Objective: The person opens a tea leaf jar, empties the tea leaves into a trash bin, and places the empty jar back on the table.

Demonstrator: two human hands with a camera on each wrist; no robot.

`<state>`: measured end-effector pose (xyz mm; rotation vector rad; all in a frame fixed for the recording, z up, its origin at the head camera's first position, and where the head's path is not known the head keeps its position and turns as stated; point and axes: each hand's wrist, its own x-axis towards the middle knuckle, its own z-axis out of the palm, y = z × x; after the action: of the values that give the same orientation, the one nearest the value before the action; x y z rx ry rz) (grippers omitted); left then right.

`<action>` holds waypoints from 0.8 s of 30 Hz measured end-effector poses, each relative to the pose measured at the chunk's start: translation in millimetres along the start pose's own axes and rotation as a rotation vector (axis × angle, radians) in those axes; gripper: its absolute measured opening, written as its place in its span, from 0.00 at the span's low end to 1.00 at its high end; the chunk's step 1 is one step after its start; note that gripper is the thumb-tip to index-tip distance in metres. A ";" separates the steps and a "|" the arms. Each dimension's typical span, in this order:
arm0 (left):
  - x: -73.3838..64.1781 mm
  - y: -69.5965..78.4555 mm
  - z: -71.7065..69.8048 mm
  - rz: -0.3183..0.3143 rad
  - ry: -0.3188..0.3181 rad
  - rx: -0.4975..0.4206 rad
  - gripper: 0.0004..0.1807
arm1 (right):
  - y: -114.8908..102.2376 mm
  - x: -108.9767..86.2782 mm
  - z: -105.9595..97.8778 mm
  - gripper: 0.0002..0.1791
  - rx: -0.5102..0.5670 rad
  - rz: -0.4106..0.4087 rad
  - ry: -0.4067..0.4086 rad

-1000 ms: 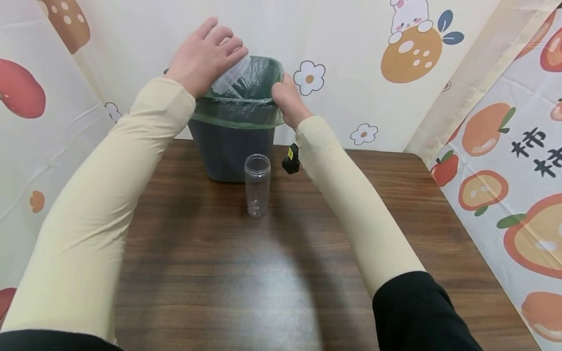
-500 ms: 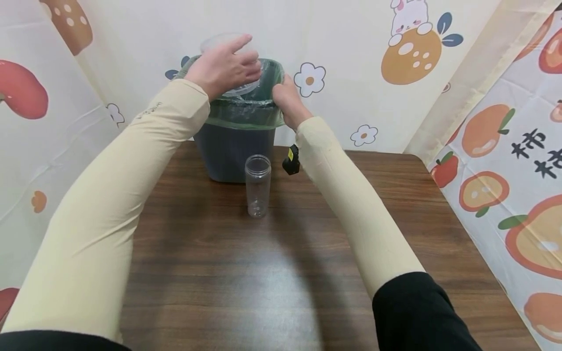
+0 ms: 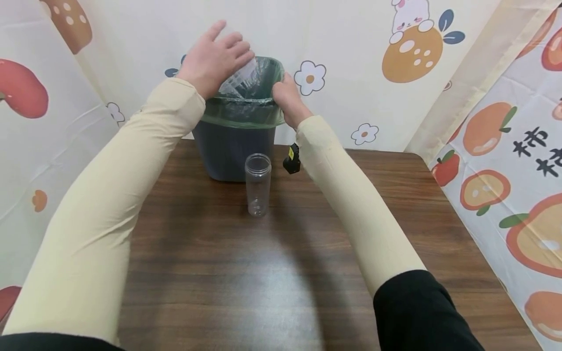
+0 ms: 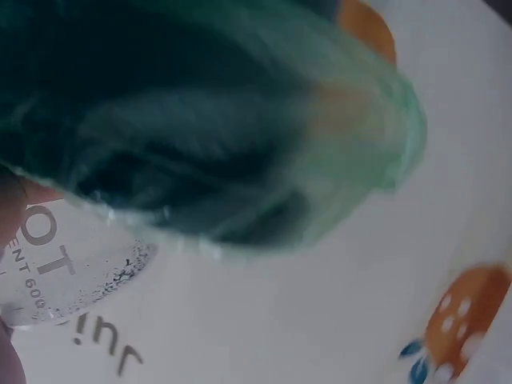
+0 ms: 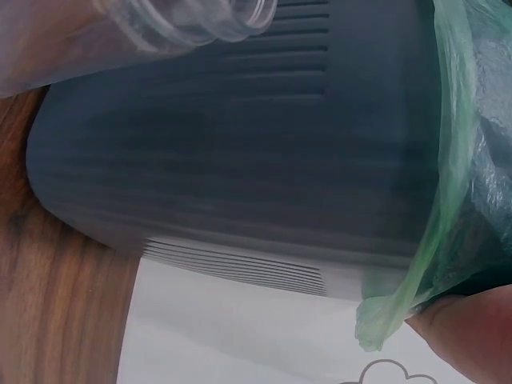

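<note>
My left hand holds a clear plastic cup tilted over the mouth of a dark trash can. In the left wrist view, grey lettering and dark specks show on the cup, with fingers at the left edge. A translucent green trash bag lines the can and folds over its rim. At the right side of that rim, my right hand grips the bag, thumb on top. Just before the can stands an uncapped clear plastic bottle with a threaded neck.
The can and bottle stand toward the back of a brown wooden table. Behind them hangs a pale printed curtain, with another printed cloth at the right. A small black device sits below my right wrist.
My left hand rolled over above the can, swinging the cup, then turned back with fingers raised again. The right hand, trash can and bottle have stayed in place.
</note>
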<state>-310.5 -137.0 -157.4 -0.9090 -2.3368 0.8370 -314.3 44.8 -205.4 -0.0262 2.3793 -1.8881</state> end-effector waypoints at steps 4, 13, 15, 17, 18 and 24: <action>-4.4 -7.4 2.7 -0.153 0.047 -0.300 0.46 | -0.9 0.7 -0.1 0.31 -0.017 -0.004 0.002; -17.1 -18.9 9.3 -0.413 0.048 -0.623 0.56 | 1.1 3.7 -3.5 0.34 -0.096 -0.019 -0.023; -19.9 -21.1 8.7 -0.462 0.031 -0.712 0.60 | 2.8 4.0 -3.5 0.34 -0.082 -0.016 -0.025; -22.4 -22.6 8.1 -0.508 0.021 -0.792 0.62 | 4.7 3.8 -3.3 0.33 -0.057 -0.015 -0.029; -23.6 -22.9 7.7 -0.531 0.019 -0.831 0.62 | 5.9 3.4 -3.3 0.33 -0.045 -0.017 -0.031; -29.3 -18.3 7.0 -0.636 0.065 -1.036 0.61 | 13.2 1.1 -5.2 0.34 -0.023 -0.030 -0.044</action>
<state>-303.3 -171.5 -156.0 -0.4196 -2.7007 -0.7127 -315.2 52.8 -217.2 -0.1049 2.3855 -1.8529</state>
